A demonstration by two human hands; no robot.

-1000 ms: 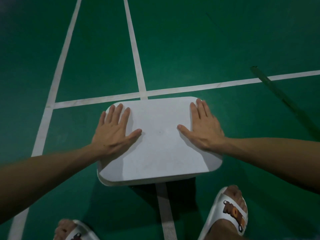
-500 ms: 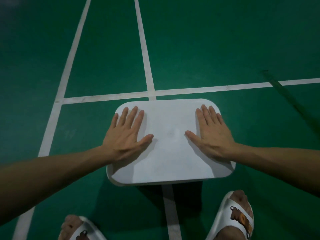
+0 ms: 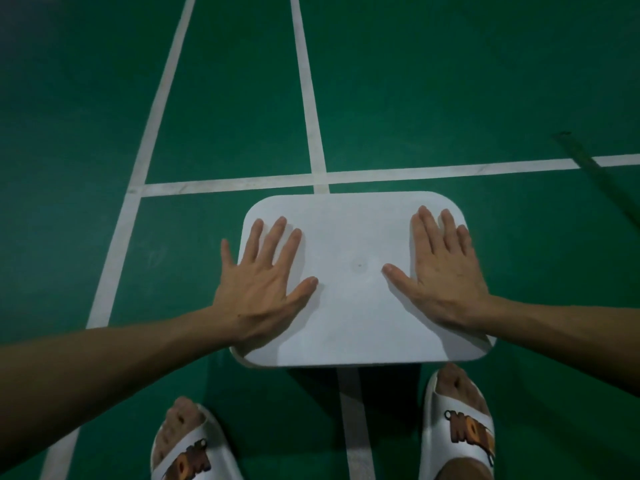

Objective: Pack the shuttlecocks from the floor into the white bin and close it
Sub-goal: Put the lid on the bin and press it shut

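The white bin's flat lid (image 3: 356, 306) lies level on top of the bin, which is hidden beneath it, on the green court floor. My left hand (image 3: 263, 285) presses flat on the lid's left side, fingers straight and spread, the little finger past the left edge. My right hand (image 3: 443, 278) presses flat on the lid's right side, fingers straight and together. No shuttlecock shows on the floor anywhere in view.
White court lines (image 3: 308, 98) cross just beyond the bin. My two feet in white slippers (image 3: 460, 427) stand close behind it. A dark green strip (image 3: 595, 171) lies on the floor at the far right.
Both hands have stayed flat on the lid; my left hand slid slightly outward over the left edge. The view shifted, so the bin sits further right and my feet show more.
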